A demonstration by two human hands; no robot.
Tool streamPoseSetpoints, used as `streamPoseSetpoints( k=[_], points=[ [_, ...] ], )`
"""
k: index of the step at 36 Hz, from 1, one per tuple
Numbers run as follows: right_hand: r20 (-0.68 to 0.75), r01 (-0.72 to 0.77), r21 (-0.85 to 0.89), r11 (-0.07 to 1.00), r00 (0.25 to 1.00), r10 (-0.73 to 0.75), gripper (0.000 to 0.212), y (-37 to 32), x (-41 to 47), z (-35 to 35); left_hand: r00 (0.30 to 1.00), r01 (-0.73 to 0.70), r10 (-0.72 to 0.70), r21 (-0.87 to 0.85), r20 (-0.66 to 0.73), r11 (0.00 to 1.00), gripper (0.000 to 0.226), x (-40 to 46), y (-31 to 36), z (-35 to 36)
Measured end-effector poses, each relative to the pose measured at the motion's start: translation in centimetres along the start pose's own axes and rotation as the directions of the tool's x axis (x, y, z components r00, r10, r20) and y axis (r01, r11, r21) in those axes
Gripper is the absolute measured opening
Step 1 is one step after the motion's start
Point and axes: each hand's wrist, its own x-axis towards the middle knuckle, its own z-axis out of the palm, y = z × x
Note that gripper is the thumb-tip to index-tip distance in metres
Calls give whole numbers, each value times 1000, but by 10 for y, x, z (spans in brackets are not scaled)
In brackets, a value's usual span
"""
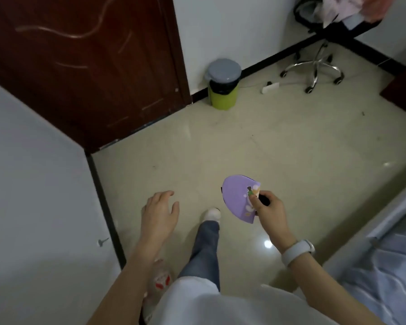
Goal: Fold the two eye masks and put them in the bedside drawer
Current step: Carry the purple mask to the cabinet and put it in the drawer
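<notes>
A folded purple eye mask [237, 197] with a small cartoon print and a black underside hangs over the tiled floor, pinched at its right edge by my right hand [268, 213]. A white band sits on that wrist. My left hand [158, 213] hovers to the left of the mask with its fingers spread and nothing in it. No second mask and no bedside drawer appear in the view.
A dark wooden door [85, 66] stands at the upper left beside a white wall [33, 195]. A green bin with a grey lid [223, 84] stands by the skirting. An office chair base [314, 69] and power strip [270, 87] lie beyond. A bed edge [389, 254] runs along the right.
</notes>
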Motion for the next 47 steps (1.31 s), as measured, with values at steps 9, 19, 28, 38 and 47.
streamPoseSetpoints(
  k=[9,19,28,38,47],
  points=[
    [-184,-41,55,998,982,50,12,-82,166,-29,957,-283,278,60,88,957,36,229,130,4],
    [-558,-136,238,962,792,250,11,-85,277,-175,741,-628,593,15,315,778,35,384,362,91],
    [-668,-87,342,936,678,307,23,-90,411,-340,559,-776,718,-46,414,630,35,452,607,193],
    [-710,-71,301,951,649,273,17,-139,567,-499,514,-789,751,-115,414,603,35,535,823,255],
    [-746,-78,314,946,597,296,16,-150,741,-640,481,-796,772,-162,416,584,34,653,999,349]
  ],
)
